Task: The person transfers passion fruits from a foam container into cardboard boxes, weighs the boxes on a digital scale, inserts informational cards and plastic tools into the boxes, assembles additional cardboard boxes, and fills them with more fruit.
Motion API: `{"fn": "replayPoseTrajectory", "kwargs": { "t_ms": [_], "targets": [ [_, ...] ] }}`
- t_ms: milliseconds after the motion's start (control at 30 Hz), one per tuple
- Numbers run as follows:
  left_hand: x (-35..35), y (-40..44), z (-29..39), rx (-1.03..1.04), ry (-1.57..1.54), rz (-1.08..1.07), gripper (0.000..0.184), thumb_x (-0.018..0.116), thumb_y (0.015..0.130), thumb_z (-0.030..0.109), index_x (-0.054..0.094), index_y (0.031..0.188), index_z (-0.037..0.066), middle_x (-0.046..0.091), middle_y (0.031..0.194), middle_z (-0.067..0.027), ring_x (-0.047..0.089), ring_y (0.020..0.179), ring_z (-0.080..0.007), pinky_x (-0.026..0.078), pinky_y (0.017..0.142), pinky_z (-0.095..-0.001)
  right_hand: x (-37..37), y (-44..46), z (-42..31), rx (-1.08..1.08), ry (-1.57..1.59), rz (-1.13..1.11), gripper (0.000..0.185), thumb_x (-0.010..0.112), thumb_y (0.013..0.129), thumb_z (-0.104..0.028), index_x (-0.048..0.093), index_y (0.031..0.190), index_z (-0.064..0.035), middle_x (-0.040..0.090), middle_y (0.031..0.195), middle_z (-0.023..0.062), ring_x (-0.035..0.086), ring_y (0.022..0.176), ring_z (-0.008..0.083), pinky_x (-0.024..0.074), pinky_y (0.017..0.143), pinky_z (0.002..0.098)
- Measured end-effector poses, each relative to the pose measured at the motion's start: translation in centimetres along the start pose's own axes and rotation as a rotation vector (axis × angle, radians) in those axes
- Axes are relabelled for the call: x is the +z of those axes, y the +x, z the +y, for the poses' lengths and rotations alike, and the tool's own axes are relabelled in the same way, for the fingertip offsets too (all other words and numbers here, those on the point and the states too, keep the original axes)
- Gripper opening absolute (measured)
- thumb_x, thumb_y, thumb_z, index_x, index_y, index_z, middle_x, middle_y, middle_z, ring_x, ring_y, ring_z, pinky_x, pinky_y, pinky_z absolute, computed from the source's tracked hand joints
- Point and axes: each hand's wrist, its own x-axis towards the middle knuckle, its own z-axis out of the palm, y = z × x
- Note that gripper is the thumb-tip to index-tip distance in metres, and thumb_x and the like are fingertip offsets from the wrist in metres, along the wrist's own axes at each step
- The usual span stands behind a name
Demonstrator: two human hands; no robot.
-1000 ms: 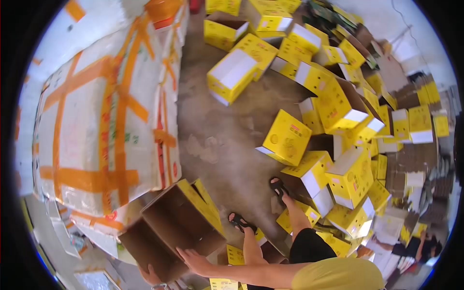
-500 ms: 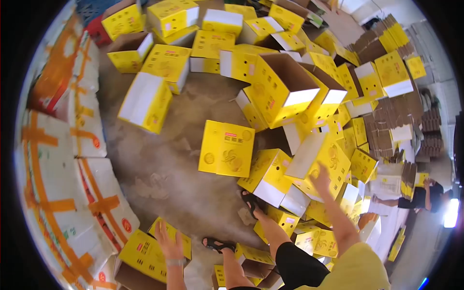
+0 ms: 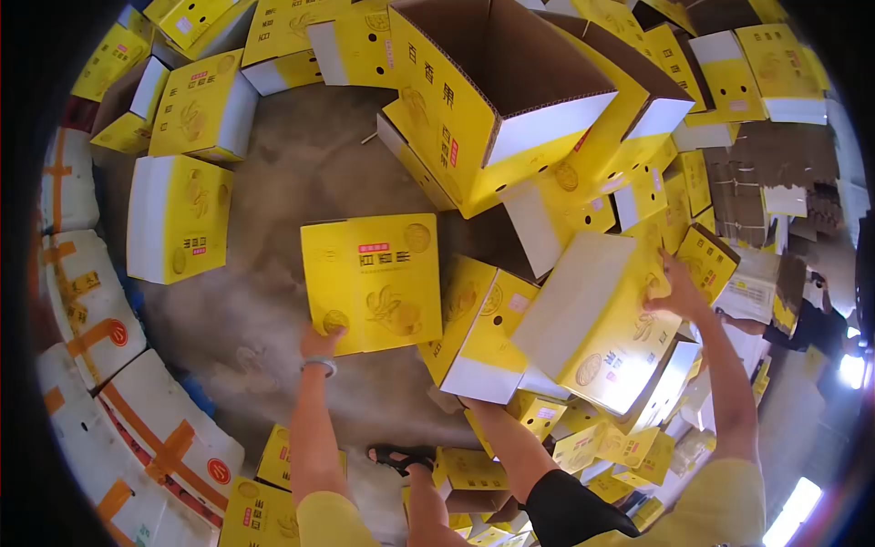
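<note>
A closed yellow printed carton point(image 3: 372, 283) sits in the middle of the floor. My left hand point(image 3: 321, 343) is at its near left corner, the fingers curled against the edge and partly hidden. Farther right, a yellow carton with a white side point(image 3: 606, 319) leans among other boxes. Against its right edge rests my right hand point(image 3: 679, 294), thumb and fingers spread apart. Between the two lies another yellow and white carton point(image 3: 481, 330). Behind them stands a large carton with its top open point(image 3: 456, 118), brown inside.
White boxes bound with orange tape point(image 3: 137, 401) line the left side. Yellow cartons point(image 3: 205, 105) surround the floor point(image 3: 273, 182), piled thickest on the right. My sandalled foot point(image 3: 401, 458) is close to lower cartons. Another person point(image 3: 816, 314) is at the far right.
My left hand has gone from the lower left carton up to the middle carton's corner. My right hand has shifted right to its carton's edge. The view has moved closer.
</note>
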Motion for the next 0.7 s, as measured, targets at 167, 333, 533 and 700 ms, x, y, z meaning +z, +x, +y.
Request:
{"fn": "replayPoseTrajectory", "kwargs": {
  "t_ms": [167,333,533,700],
  "targets": [
    [-5.8,-13.7,11.6,0.203,-0.279,0.167,0.027,0.068,0.076,0.016,0.061,0.098,0.002,0.064,0.088,-0.0134,0.064,0.080,-0.0265,0.049,0.070,-0.0358,6.3,-9.7,0.4,-0.013,-0.139,0.372,0.114,0.087,0.045,-0.022,0.028,0.142,-0.0138,0.018,0.144,0.0232,0.022,0.132,0.0405,0.0222,0.105,0.0545],
    [-5.5,-24.3,7.8,0.238,0.121,0.470,0.019,0.060,0.079,0.014,0.053,0.090,-0.001,0.051,0.083,-0.0207,0.051,0.080,-0.0440,0.042,0.067,-0.0487,14.5,-14.2,-5.7,0.147,-0.408,-0.006,0.116,0.086,0.049,-0.034,0.022,0.143,-0.0159,-0.003,0.148,0.0274,-0.003,0.135,0.0493,0.0089,0.103,0.0684],
    [-3.2,-30.0,0.4,0.084,-0.010,0.498,0.024,0.061,0.080,0.015,0.054,0.097,-0.001,0.054,0.090,-0.0206,0.053,0.086,-0.0415,0.044,0.072,-0.0443,14.5,-13.9,-3.7,-0.120,-0.245,0.223,0.087,0.071,0.066,-0.015,0.030,0.142,-0.0186,0.013,0.145,0.0298,0.013,0.133,0.0509,0.0241,0.104,0.0598],
    [-0.9,-33.8,-2.4,-0.027,-0.132,0.457,0.024,0.063,0.078,0.014,0.056,0.096,-0.001,0.056,0.089,-0.0192,0.055,0.083,-0.0397,0.044,0.072,-0.0423,6.6,-8.6,-2.4,-0.233,-0.021,0.269,0.077,0.072,0.074,-0.031,0.036,0.136,-0.0055,0.032,0.141,0.0225,0.033,0.128,0.0371,0.0301,0.104,0.0440]
  ]
}}
